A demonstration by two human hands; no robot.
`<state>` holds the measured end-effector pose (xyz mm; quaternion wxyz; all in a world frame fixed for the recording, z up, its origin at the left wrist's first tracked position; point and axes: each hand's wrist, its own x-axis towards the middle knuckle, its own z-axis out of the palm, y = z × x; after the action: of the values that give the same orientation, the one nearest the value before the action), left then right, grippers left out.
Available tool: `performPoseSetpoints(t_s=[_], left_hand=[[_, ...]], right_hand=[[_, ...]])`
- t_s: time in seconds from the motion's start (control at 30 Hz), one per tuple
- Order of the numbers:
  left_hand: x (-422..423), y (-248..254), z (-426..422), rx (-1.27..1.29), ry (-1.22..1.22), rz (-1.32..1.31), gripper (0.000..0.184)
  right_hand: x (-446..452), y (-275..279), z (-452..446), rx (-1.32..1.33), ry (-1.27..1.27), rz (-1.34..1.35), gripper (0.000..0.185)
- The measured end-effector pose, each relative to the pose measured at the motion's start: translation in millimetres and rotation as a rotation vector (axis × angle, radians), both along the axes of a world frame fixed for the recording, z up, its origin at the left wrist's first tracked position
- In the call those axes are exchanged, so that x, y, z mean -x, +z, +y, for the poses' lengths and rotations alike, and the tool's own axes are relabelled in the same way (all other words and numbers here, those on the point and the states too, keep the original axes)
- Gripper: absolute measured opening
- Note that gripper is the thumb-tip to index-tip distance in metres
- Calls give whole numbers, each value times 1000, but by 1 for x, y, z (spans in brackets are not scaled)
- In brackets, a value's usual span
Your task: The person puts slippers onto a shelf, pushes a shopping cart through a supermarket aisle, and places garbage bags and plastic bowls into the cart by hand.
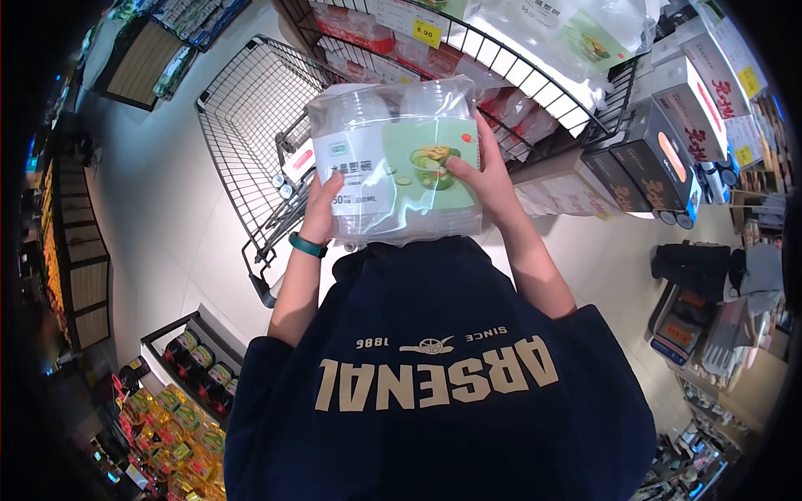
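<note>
A clear plastic pack of stacked bowls (397,163) with a white and green label is held upright in front of my chest. My left hand (321,204), below a green wristband, grips the pack's left side with the thumb on its front. On the opposite side, my right hand (484,171) is wrapped round the edge, its thumb resting on the pictured bowl of the label. Just beyond the pack is a black wire shelf basket (543,79) with similar packs in it. The fingers behind the pack are hidden.
A wire shopping cart (242,117) stands at the left, close to my left arm. Boxes (652,159) fill the shelf to the right. A low display bin (200,326) with bottles is at the lower left. Clothing (693,267) lies on a rack at the far right.
</note>
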<state>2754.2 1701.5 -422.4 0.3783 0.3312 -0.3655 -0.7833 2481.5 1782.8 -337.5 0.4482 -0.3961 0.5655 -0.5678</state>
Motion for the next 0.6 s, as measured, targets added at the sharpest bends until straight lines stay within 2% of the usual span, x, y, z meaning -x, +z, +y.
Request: performPoseSetpoints(t_s=[0.1,0.2,0.27,0.3,0.4,0.47,0.57,0.6], left_hand=[[-15,-10,2,-129,2,60,51],[-15,-3,11,-117,55,97,52],[-19,-7,13,-128,55,157,57],[-17,0,15,-122,53,159,57],[-2,10,20,-173,51,420,64],[5,4,20,-204,18,402,65],[9,0,14,-225,-93,480,58],[14,5,14,-161,-63,314,54]], right_hand=[[-12,28,5,9,67,96,106],[-19,46,12,72,110,173,108],[-24,64,16,180,143,14,109],[-25,70,17,186,141,16,109],[-27,82,19,269,157,-36,106],[-34,86,22,157,232,-326,99],[-35,92,27,60,165,-469,92],[-36,93,28,62,166,-469,92]])
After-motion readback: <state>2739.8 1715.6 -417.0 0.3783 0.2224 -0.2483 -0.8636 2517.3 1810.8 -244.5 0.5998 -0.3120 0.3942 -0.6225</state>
